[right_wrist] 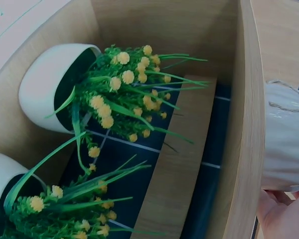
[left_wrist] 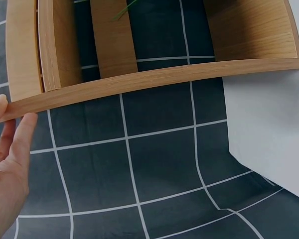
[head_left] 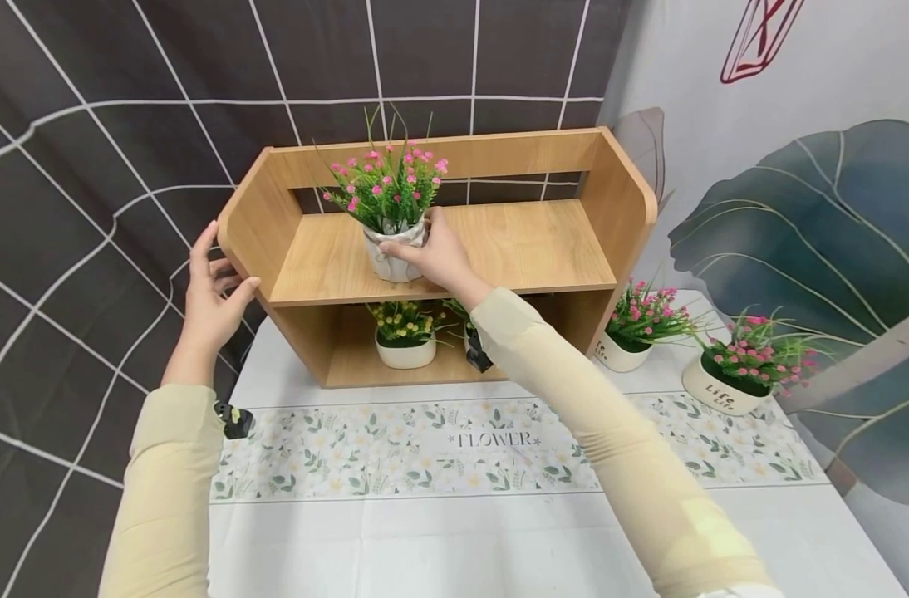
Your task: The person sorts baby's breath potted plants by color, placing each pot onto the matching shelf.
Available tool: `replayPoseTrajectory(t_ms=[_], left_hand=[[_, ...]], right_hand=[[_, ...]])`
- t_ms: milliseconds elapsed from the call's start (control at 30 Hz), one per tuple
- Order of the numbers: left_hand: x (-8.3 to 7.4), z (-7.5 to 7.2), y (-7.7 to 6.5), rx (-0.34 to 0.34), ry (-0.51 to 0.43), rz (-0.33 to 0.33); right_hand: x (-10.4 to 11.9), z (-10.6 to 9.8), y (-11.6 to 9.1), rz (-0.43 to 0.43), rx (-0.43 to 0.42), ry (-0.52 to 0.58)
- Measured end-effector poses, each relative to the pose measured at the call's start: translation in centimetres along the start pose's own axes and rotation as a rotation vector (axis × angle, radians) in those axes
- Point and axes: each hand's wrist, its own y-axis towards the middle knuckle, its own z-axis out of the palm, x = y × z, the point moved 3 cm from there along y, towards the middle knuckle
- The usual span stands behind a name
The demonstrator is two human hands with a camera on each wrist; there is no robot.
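Note:
My right hand (head_left: 439, 253) grips a whitish pot (head_left: 395, 253) of pink flowers over the upper board of a wooden shelf (head_left: 529, 241). Thumb and fingers lie on the pot's side; whether its base touches the board, I cannot tell. Part of this pot (right_wrist: 289, 134) shows at the right wrist view's edge. My left hand (head_left: 211, 303) holds the front edge of the shelf's left side panel (left_wrist: 139, 82) between thumb and fingers. In the lower compartment stand two white pots with yellow flowers, one (head_left: 405, 353) plain in the head view, the other mostly behind my right arm.
Two white pots of pink flowers, one (head_left: 622, 353) beside the shelf and one (head_left: 724, 390) farther right, stand on the white table (head_left: 395, 540). A floral strip (head_left: 312, 453) marked FLOWER crosses the table before the shelf. Behind hangs a dark gridded cloth (head_left: 223, 66).

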Motion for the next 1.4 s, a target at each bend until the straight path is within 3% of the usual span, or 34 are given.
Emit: replayPoseTrajectory(t_ms=[233, 1200, 1400], left_hand=[[0.2, -0.2, 0.0, -0.011, 0.008, -0.012], [0.3, 0.1, 0.4, -0.017, -0.016, -0.018], [0.4, 0.1, -0.2, -0.02, -0.009, 0.009]], right_hand=[[0.5, 1.5, 0.7, -0.02, 0.006, 0.001], [3.1, 5.3, 1.9, 0.039, -0.024, 0.04], [2.9, 6.3, 1.9, 0.068, -0.032, 0.035]])
